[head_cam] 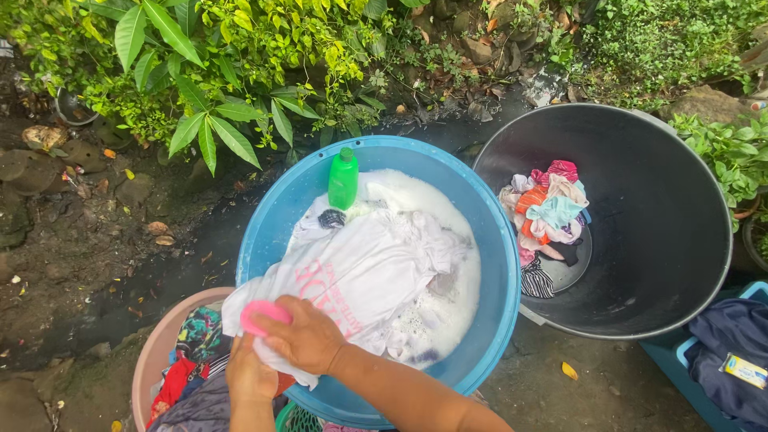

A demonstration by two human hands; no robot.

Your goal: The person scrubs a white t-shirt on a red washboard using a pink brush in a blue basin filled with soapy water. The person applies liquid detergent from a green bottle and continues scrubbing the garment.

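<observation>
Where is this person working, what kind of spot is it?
Probably an outdoor backyard laundry spot: bare ground edged by leafy plants, a blue tub of suds, a black tub of clothes.

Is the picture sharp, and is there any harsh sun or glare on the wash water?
Head view: soft, even daylight, no hard shadows; the suds in the round blue plastic basin look bright white, nearly blown out; the right hand with the pink soap bar is sharp; edges bend slightly.
</observation>
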